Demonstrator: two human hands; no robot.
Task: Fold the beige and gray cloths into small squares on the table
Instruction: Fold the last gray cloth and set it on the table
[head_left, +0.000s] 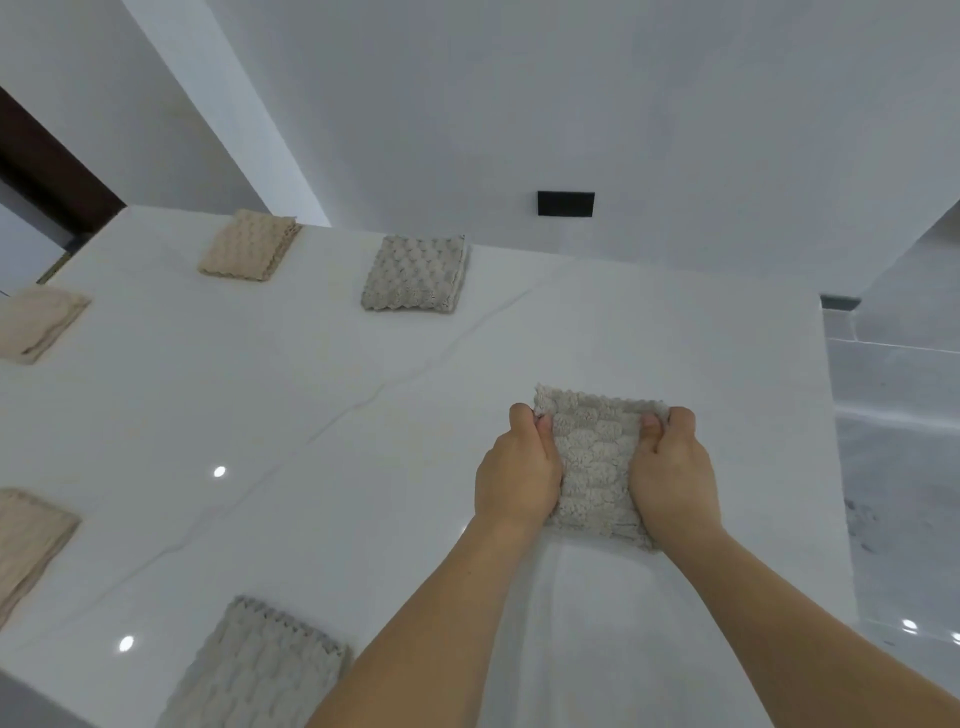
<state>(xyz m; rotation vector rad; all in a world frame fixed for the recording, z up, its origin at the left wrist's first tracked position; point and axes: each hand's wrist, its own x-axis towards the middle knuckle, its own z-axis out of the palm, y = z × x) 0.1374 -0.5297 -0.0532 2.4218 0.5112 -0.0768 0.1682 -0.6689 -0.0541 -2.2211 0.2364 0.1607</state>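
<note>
A gray textured cloth (595, 462) folded to a small square lies on the white table (322, 415) toward its right side. My left hand (517, 470) grips its left edge, thumb on top and fingers curled under. My right hand (672, 475) grips the right edge the same way. Other folded cloths lie around: a gray one (415, 274) at the back, a beige one (249, 245) at the back left, a beige one (39, 322) at the left edge, another beige one (28, 540) lower left, and a gray one (260, 670) at the near edge.
The table's right edge (831, 415) drops to a gray marble floor (904, 467). A white wall with a black plate (566, 203) stands behind the table. A dark doorframe (47, 161) is at the far left.
</note>
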